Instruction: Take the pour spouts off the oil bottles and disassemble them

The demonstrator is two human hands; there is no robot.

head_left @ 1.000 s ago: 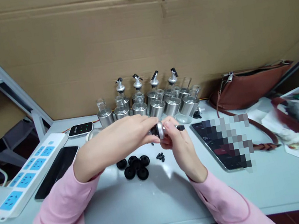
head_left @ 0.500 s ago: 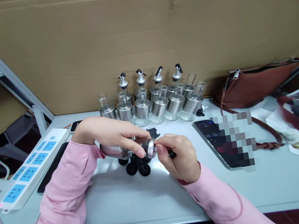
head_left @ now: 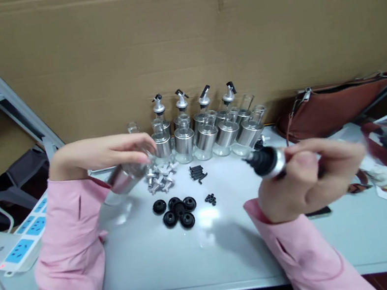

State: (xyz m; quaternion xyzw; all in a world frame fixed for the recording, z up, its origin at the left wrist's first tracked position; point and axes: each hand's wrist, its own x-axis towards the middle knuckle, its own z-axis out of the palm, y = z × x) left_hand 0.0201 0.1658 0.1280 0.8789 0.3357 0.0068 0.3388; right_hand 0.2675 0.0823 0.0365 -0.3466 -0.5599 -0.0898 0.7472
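Note:
My left hand [head_left: 105, 155] is closed around a tilted glass bottle [head_left: 123, 179] with a metal sleeve, left of the other bottles. Raised over the table's right side, my right hand [head_left: 307, 177] grips a pourer stopper [head_left: 267, 162]; its black ribbed plug points left, and my fingers hide its spout end. Between my hands lie several black ribbed stoppers [head_left: 178, 210], a heap of silver spout pieces [head_left: 161, 176], black levers [head_left: 197, 173] and tiny black parts [head_left: 210, 199]. Behind them stand open metal-sleeved bottles [head_left: 184, 141], and at the back several carry fitted pourers [head_left: 181, 99].
A phone [head_left: 320, 212] lies mostly hidden beneath my right hand. On the right are a brown bag [head_left: 336, 107] and crumpled paper [head_left: 382, 176]. A power strip [head_left: 27, 244] with white cables sits at the left. Cardboard [head_left: 125, 52] walls off the back.
The bottle and pourer stopper, together half a second ago, are now apart. My left hand has moved left with the bottle, my right hand right with the stopper.

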